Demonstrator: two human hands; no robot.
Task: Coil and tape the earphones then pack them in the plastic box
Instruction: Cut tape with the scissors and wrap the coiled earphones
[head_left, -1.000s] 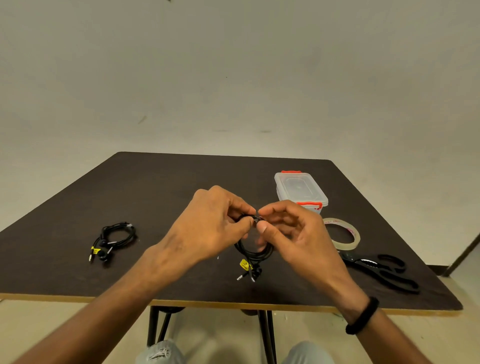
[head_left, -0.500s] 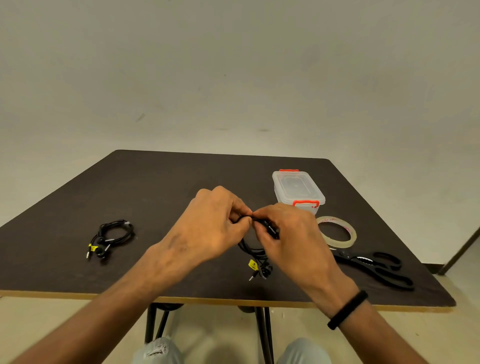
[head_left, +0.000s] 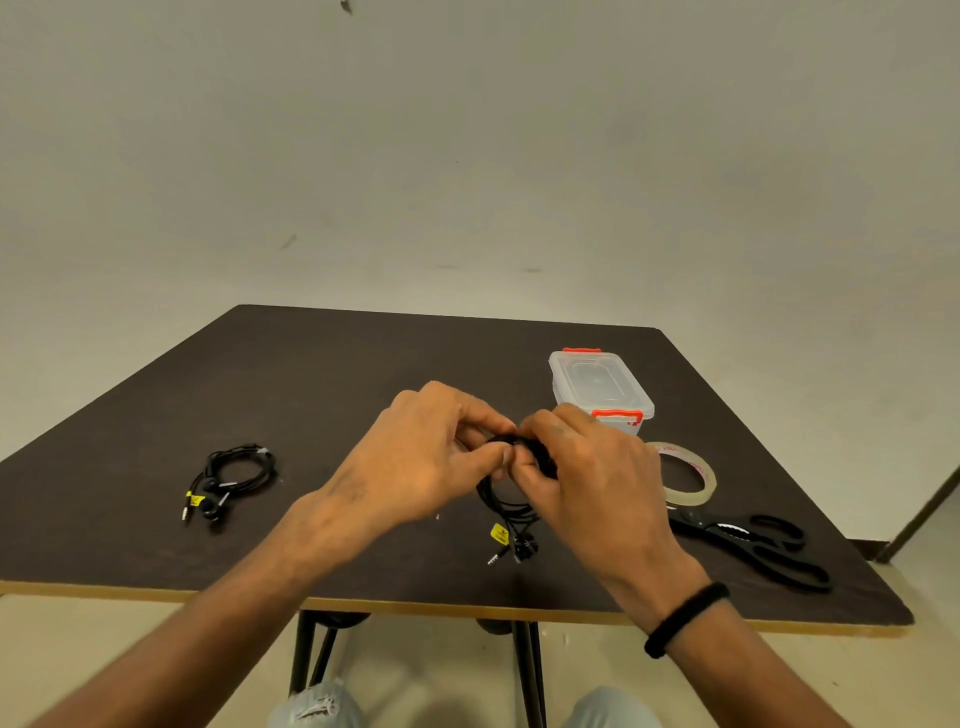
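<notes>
While both hands pinch the top of the black earphones (head_left: 506, 501), left hand (head_left: 426, 457) at 9 o'clock and right hand (head_left: 587, 478) at 3, the thin rubbery coil dangles toward 6. Glossy tape roll (head_left: 685, 470) sits nearest the right grip; the clear plastic box (head_left: 597, 384) is closed at 1 o'clock.

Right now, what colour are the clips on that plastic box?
Orange-red clips on the clear plastic box, seen in the head view.

Left hand (head_left: 415, 457), right hand (head_left: 587, 478) meet, fingers curled, pinching.
</notes>
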